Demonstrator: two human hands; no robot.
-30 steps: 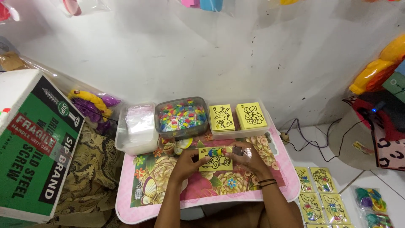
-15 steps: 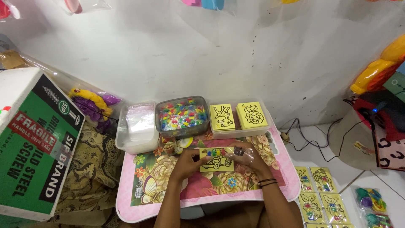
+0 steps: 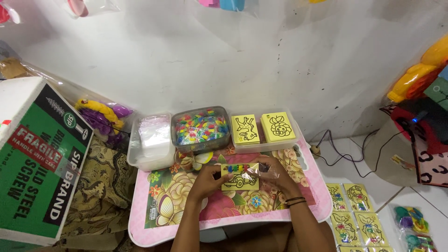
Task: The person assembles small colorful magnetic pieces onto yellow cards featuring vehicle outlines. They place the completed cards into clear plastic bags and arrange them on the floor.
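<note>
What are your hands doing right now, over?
Left hand and right hand both grip the yellow car card in its clear sleeve. Card sits above the floral pink table. Nothing in the way, over.

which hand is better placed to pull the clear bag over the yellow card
Right, probably. The right hand already grips the clear bag at the card's right end, while the left hand pinches the yellow card at its left edge, steadying it.

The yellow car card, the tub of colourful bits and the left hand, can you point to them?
yellow car card (image 3: 239, 179), head view, on the car drawing.
tub of colourful bits (image 3: 201, 127), head view, on its contents.
left hand (image 3: 206, 177), head view, on its back.
</note>
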